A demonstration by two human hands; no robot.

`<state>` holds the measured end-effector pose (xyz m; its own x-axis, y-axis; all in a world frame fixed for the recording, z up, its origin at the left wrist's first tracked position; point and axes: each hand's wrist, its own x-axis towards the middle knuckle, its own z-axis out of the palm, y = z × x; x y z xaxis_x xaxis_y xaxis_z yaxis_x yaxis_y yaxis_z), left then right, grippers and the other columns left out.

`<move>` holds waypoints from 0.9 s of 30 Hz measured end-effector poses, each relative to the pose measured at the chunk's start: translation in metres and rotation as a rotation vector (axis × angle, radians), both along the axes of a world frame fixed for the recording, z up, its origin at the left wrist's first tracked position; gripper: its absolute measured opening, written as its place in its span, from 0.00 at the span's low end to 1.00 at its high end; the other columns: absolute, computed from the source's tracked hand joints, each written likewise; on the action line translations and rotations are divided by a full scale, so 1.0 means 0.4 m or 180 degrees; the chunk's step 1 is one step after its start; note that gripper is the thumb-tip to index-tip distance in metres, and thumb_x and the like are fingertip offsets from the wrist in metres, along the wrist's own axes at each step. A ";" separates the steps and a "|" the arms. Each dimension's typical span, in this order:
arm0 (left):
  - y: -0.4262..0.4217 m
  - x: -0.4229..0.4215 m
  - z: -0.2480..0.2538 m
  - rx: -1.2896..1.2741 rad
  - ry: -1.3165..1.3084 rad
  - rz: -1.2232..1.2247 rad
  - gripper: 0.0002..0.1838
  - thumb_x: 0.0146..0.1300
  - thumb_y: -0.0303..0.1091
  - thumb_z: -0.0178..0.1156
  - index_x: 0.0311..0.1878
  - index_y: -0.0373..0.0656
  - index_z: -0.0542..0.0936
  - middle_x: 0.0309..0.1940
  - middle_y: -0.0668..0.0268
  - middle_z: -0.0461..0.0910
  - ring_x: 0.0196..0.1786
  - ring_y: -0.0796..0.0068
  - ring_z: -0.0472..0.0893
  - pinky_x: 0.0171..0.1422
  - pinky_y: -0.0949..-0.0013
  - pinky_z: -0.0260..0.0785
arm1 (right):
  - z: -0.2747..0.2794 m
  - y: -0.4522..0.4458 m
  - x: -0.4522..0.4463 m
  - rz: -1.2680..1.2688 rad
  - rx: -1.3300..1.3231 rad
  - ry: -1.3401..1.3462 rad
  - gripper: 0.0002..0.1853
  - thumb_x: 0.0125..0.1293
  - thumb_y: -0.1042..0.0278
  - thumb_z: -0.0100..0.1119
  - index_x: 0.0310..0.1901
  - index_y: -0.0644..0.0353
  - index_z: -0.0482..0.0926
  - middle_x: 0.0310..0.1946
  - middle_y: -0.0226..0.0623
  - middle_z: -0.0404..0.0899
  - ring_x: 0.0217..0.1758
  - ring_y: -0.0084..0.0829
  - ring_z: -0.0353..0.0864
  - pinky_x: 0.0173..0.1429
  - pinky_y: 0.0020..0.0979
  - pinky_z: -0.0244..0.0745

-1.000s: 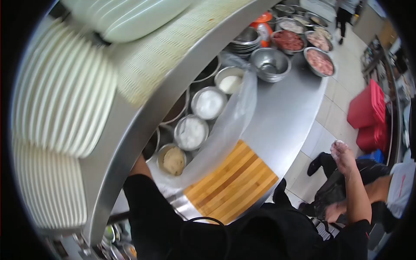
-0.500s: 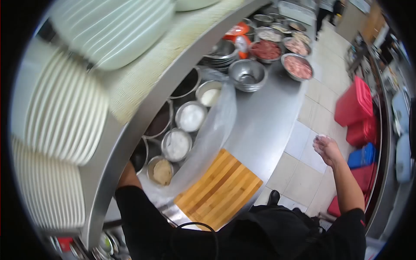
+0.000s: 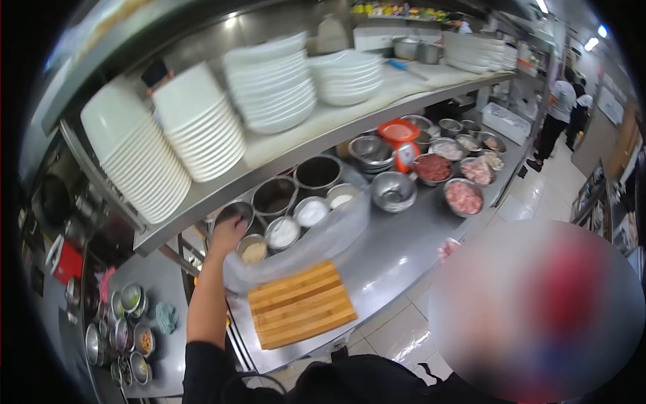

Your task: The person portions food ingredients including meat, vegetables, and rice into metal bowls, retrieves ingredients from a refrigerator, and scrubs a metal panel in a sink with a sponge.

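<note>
My left hand (image 3: 229, 233) reaches to the near side of a round metal pot (image 3: 243, 207); its fingertips are not clear. My right hand (image 3: 448, 250), whitish with a coating, shows only partly beside a large blurred patch, over the worktop's right edge. A striped wooden board (image 3: 303, 304) lies flat on the steel worktop (image 3: 383, 252). Behind it, clear plastic sheeting (image 3: 319, 242) runs beside a bowl of tan powder (image 3: 254, 252) and bowls of white powder (image 3: 282, 233). Two dark, deep pots (image 3: 274, 195) stand behind these bowls.
White dishes (image 3: 269, 91) are stacked on the upper shelf (image 3: 282, 145). Stacked metal bowls (image 3: 393, 192), an orange scale (image 3: 406, 156) and bowls of raw meat (image 3: 463, 196) stand farther right. People (image 3: 560, 108) are in the aisle; a side counter (image 3: 165, 283) is at left.
The view has tilted up and turned left, bringing the shelf and side counter into sight. My left hand has come into view from behind the shelf edge. A blurred patch now covers my right arm.
</note>
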<state>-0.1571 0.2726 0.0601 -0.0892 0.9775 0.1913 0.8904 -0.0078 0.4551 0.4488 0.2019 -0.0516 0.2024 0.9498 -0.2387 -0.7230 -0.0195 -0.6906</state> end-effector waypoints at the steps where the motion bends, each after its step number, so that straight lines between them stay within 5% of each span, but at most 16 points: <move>1: -0.082 0.022 0.004 0.0252 0.0038 0.0007 0.22 0.64 0.44 0.59 0.55 0.40 0.81 0.47 0.50 0.83 0.51 0.52 0.82 0.57 0.59 0.73 | -0.009 0.017 0.000 0.0181 0.0158 0.0212 0.12 0.69 0.69 0.60 0.50 0.64 0.74 0.41 0.38 0.78 0.45 0.33 0.78 0.53 0.32 0.76; 4: -0.291 0.064 0.029 -0.0154 -0.0135 0.0190 0.23 0.64 0.42 0.60 0.56 0.34 0.79 0.47 0.50 0.84 0.51 0.57 0.83 0.56 0.62 0.73 | -0.013 0.033 -0.015 0.0308 0.0302 0.0712 0.10 0.68 0.71 0.60 0.47 0.63 0.74 0.39 0.38 0.78 0.43 0.33 0.78 0.49 0.31 0.76; 10: -0.676 0.033 0.022 -0.0374 -0.1895 0.1336 0.15 0.65 0.36 0.55 0.48 0.36 0.80 0.29 0.69 0.78 0.30 0.79 0.78 0.32 0.76 0.69 | -0.001 -0.005 -0.062 0.0498 0.0111 0.1314 0.06 0.68 0.71 0.59 0.44 0.61 0.75 0.35 0.37 0.78 0.38 0.32 0.79 0.42 0.28 0.77; 16: -1.020 -0.116 -0.126 -0.0011 -0.2661 0.3001 0.13 0.67 0.35 0.53 0.53 0.44 0.75 0.28 0.68 0.76 0.26 0.75 0.77 0.26 0.72 0.68 | 0.023 -0.014 -0.136 0.1115 0.0437 0.1428 0.05 0.70 0.72 0.57 0.44 0.62 0.75 0.34 0.36 0.78 0.37 0.31 0.79 0.42 0.27 0.76; 19: -1.180 -0.210 -0.213 0.0097 -0.3122 0.3222 0.10 0.67 0.37 0.52 0.50 0.47 0.73 0.24 0.71 0.69 0.22 0.74 0.72 0.24 0.73 0.68 | 0.080 -0.037 -0.268 0.1704 0.0406 0.1149 0.06 0.70 0.71 0.57 0.45 0.61 0.75 0.35 0.36 0.78 0.38 0.30 0.79 0.41 0.27 0.76; 22: -1.284 -0.177 -0.240 0.0356 -0.2824 0.3951 0.08 0.67 0.35 0.51 0.47 0.48 0.74 0.23 0.70 0.66 0.22 0.73 0.70 0.23 0.74 0.65 | 0.154 -0.105 -0.453 0.2533 0.0528 0.0982 0.06 0.71 0.70 0.57 0.45 0.61 0.75 0.35 0.35 0.78 0.37 0.28 0.79 0.42 0.27 0.76; 23: -1.371 -0.245 -0.282 0.0241 -0.3282 0.3232 0.07 0.66 0.35 0.53 0.45 0.46 0.76 0.27 0.67 0.69 0.25 0.72 0.72 0.25 0.68 0.67 | 0.166 -0.124 -0.511 0.2711 0.0723 0.0938 0.06 0.71 0.69 0.56 0.45 0.60 0.76 0.35 0.35 0.78 0.37 0.28 0.78 0.42 0.27 0.75; 25: -1.403 -0.189 -0.286 0.0743 -0.3007 0.2966 0.09 0.67 0.35 0.55 0.46 0.44 0.77 0.21 0.68 0.70 0.18 0.79 0.68 0.18 0.73 0.58 | 0.184 -0.179 -0.674 0.3371 0.1049 0.0941 0.07 0.72 0.67 0.55 0.45 0.60 0.76 0.35 0.33 0.77 0.38 0.26 0.77 0.42 0.27 0.75; 27: -1.478 -0.167 -0.266 0.0459 -0.2816 0.3430 0.22 0.66 0.42 0.59 0.60 0.43 0.78 0.35 0.66 0.81 0.28 0.78 0.76 0.28 0.72 0.68 | 0.238 -0.254 -0.824 0.3838 0.0663 0.0969 0.08 0.73 0.63 0.54 0.45 0.58 0.76 0.35 0.29 0.75 0.38 0.25 0.75 0.43 0.27 0.74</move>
<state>-0.2241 -0.3187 -0.0463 -0.9158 0.3289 -0.2305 -0.0893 0.3929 0.9152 0.1194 0.1002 0.0436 -0.8541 0.5174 0.0530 -0.4517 -0.6873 -0.5688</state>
